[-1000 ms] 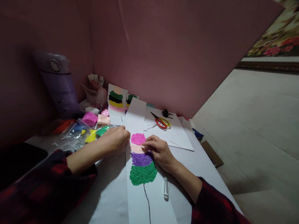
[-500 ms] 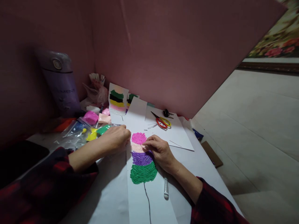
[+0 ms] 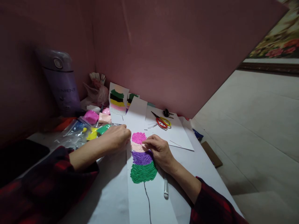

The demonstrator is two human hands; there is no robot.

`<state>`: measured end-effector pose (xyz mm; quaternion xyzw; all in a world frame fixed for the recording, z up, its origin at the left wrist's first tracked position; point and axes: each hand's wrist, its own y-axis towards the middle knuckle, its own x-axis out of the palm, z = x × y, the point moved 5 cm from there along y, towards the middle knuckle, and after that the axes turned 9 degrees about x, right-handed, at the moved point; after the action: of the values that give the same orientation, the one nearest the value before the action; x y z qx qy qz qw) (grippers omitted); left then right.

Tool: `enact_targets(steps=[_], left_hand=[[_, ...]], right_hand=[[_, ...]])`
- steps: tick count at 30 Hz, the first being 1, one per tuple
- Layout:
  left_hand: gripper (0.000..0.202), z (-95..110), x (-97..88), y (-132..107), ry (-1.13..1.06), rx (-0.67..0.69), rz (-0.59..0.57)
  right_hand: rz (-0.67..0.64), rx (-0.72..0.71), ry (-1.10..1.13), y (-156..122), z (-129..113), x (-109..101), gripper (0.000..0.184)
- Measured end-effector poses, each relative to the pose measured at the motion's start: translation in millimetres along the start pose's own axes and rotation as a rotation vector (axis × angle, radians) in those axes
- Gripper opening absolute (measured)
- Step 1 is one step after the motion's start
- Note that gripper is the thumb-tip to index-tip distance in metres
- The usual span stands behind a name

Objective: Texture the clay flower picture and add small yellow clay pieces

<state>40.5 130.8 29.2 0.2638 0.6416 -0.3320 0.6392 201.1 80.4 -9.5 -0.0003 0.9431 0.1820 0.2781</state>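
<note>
A long white paper strip point(image 3: 137, 199) lies in front of me, bearing textured clay bands: pink point(image 3: 138, 137), pale peach point(image 3: 136, 147), purple point(image 3: 141, 158) and green point(image 3: 143, 172). A thin dark line runs down from the green band. My right hand point(image 3: 161, 151) is over the right side of the bands, thumb and forefinger pinched at the peach band; whatever is between them is too small to make out. Curled closed, my left hand point(image 3: 120, 137) rests by the strip's left edge, its fingertips hidden. Beside my right wrist lies a white pen-like stick point(image 3: 166, 186).
Scissors point(image 3: 162, 121) with red and yellow handles lie on white sheets point(image 3: 179, 133) at the back right. To the left are bagged clay pieces point(image 3: 91, 117) and a purple bottle point(image 3: 63, 87). Striped clay cards point(image 3: 117, 99) lean near the pink wall.
Both hands keep almost the same place and pose. The view has shifted very slightly; the clay bands look unchanged.
</note>
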Motion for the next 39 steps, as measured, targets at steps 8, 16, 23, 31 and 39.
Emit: enact_targets(steps=[8,16,23,31,39], left_hand=[[0.026,-1.0,0.0,0.4,0.006,0.005,0.019],[0.027,-2.8,3.4,1.7,0.014,0.006,0.032],[0.027,-4.2,5.9,2.2,0.016,0.015,0.037],[0.028,-4.6,6.2,1.6,0.015,0.023,0.039],[0.026,-3.6,3.9,1.9,0.013,0.004,0.036]], right_hand=[[0.021,0.003,0.033,0.7,1.7,-1.3,0.02],[0.006,0.002,-0.009,0.9,0.7,0.6,0.017],[-0.016,-0.004,-0.022,1.1,-2.6,0.3,0.017],[-0.028,-0.008,-0.017,-0.3,-2.5,0.4,0.02],[-0.034,-0.019,-0.021,-1.5,-4.3,-0.8,0.017]])
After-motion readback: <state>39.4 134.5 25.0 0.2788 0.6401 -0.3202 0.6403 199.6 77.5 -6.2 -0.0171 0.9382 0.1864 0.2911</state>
